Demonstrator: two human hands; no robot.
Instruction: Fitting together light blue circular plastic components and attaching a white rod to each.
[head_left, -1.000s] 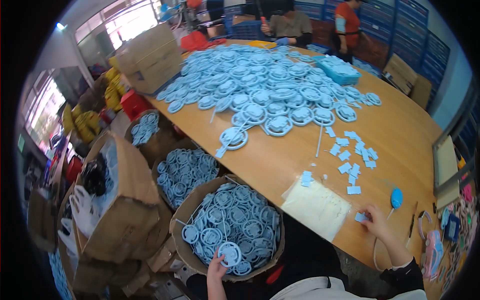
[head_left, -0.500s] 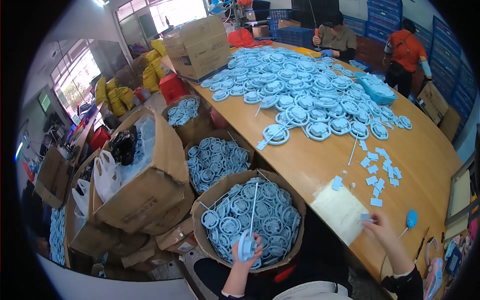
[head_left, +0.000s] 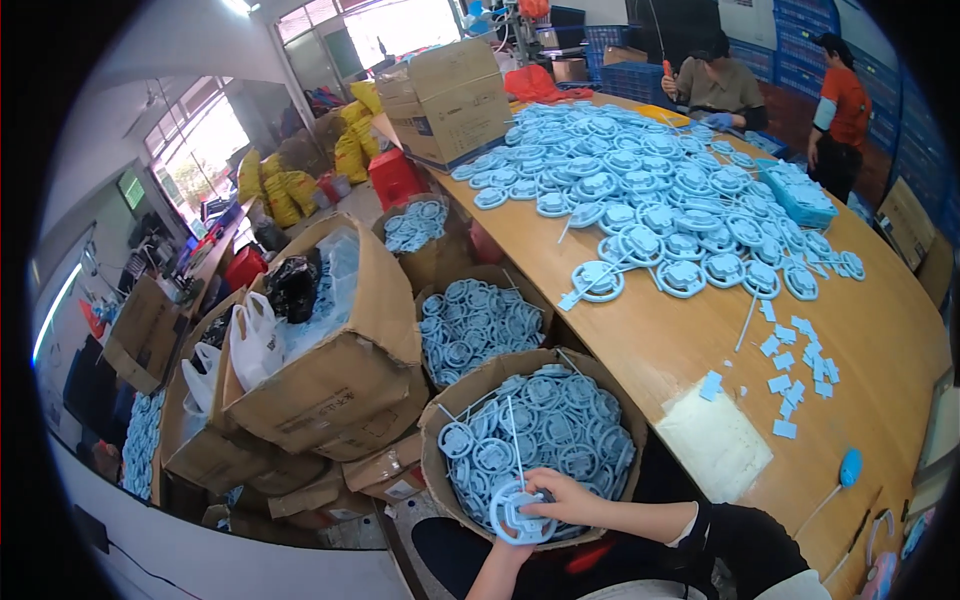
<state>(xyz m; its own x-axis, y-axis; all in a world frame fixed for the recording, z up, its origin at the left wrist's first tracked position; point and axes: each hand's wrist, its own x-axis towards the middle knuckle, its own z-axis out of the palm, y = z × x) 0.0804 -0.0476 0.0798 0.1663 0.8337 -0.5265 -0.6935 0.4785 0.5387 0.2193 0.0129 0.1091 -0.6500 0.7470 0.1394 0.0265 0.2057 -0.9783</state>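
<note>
At lower centre, the left hand (head_left: 507, 552) grips a light-blue wheel-shaped plastic piece (head_left: 511, 517); the right hand (head_left: 562, 497) touches it, its grip unclear.

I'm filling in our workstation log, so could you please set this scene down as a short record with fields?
Left hand: the left hand holds a light-blue ring-shaped piece from below
Right hand: the right hand has its fingers on the same piece; whether they grip anything else is hidden
Nearest container: open cardboard box full of similar pieces
On the table: large pile of light-blue pieces, small flat blue tabs, pale sheet
Beyond the table: two people, one in an orange-red top
</note>
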